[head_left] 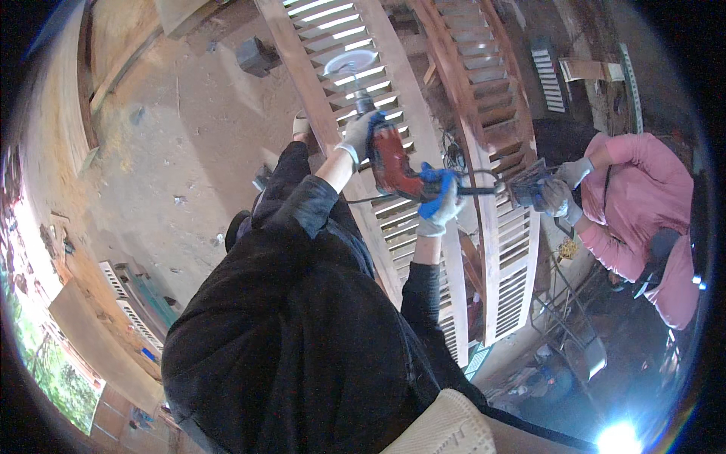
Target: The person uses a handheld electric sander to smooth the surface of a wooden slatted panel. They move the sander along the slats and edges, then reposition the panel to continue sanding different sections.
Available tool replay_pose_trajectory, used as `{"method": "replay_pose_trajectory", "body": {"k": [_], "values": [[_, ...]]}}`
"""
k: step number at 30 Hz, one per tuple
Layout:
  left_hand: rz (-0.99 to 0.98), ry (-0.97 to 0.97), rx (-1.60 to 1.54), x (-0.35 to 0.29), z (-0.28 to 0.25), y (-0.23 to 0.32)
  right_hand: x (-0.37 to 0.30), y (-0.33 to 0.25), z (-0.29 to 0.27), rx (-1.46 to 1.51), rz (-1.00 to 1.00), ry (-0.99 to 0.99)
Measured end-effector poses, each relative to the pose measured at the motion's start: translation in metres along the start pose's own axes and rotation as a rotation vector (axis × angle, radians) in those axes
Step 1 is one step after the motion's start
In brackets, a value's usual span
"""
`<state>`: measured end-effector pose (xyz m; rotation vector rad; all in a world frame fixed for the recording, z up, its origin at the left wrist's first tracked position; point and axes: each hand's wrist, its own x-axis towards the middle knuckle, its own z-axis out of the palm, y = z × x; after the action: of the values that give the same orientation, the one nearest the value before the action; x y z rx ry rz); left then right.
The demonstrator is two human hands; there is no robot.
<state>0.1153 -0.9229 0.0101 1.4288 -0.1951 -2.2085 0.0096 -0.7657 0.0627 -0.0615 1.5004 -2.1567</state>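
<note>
The near louvered wooden shutter (420,125) lies lengthwise in front of the wearer, its supports hidden, and if poorly braced it could shift under side pressure. Should the tool tilt, the abrasive might gouge a stile or catch a thin slat edge, cracking it or kicking the tool back. Close alongside on the right is a second louvered shutter (475,132), where a co-worker in a pink top (646,197) works a hand-held power sander (524,184); in such tight quarters, one person could knock the other's work. The red power drill (393,166) is held above the near shutter, the left hand (358,136) wrapped around its front by the chuck and the right hand (441,204) gripping its rear handle; a slip of the left glove toward the chuck could snag the fabric. A thin dark cord (370,200) runs beneath the drill and might get caught. As for looks, the near shutter has pale, dusty-brown stiles and evenly spaced slats with bright light showing between them; the drill's housing is red with dark parts; the round disc (350,63) at its tip is a pale, translucent blur, apparently spinning.
</note>
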Motion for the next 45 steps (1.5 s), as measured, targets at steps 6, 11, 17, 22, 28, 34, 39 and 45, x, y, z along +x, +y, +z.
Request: {"method": "replay_pose_trajectory", "body": {"k": [6,11,17,22,28,34,39,45], "values": [[-0.108,-0.114,-0.051,0.015,0.0,-0.032,0.0,-0.041,0.02,-0.132,-0.067,-0.106],[-0.155,-0.012,0.067,0.022,-0.047,-0.025,-0.029,0.021,-0.014,-0.065,0.027,0.099],[-0.009,0.008,0.203,0.012,-0.023,-0.029,-0.053,0.011,0.003,-0.01,-0.015,0.154],[-0.169,-0.159,0.08,0.017,-0.056,-0.014,-0.054,0.029,0.001,-0.031,0.044,0.143],[-0.118,0.008,0.2,0.007,-0.038,-0.02,-0.056,0.004,0.008,-0.019,-0.057,-0.017],[-0.244,-0.148,0.143,0.029,-0.079,-0.027,-0.069,-0.006,0.037,-0.136,0.11,0.104],[-0.174,0.008,0.264,0.026,-0.07,-0.029,-0.054,-0.004,0.023,-0.094,0.098,0.044],[-0.216,-0.098,0.041,0.042,-0.033,-0.05,0.012,-0.025,0.003,-0.122,0.136,-0.143]]}}
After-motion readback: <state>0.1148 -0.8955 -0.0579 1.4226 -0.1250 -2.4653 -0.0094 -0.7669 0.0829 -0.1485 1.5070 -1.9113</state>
